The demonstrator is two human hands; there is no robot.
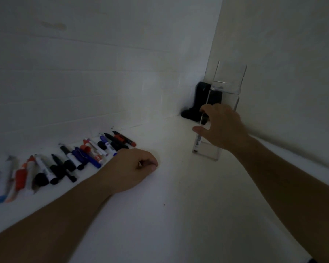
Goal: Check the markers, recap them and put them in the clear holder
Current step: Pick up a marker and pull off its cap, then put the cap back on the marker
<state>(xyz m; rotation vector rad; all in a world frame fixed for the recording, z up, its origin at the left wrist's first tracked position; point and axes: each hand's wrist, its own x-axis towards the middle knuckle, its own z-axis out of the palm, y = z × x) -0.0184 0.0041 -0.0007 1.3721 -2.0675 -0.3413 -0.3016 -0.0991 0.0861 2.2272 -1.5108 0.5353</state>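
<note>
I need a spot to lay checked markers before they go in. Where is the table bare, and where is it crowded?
Bare table runs between the left hand and the clear holder, and down between both forearms. Crowded: the row of markers along the wall, left of the left hand. The right hand is at the holder, and a black object fills the corner.

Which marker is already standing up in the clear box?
The one in the clear holder, a marker standing upright by the right hand. All the other markers lie flat in a row.
</note>
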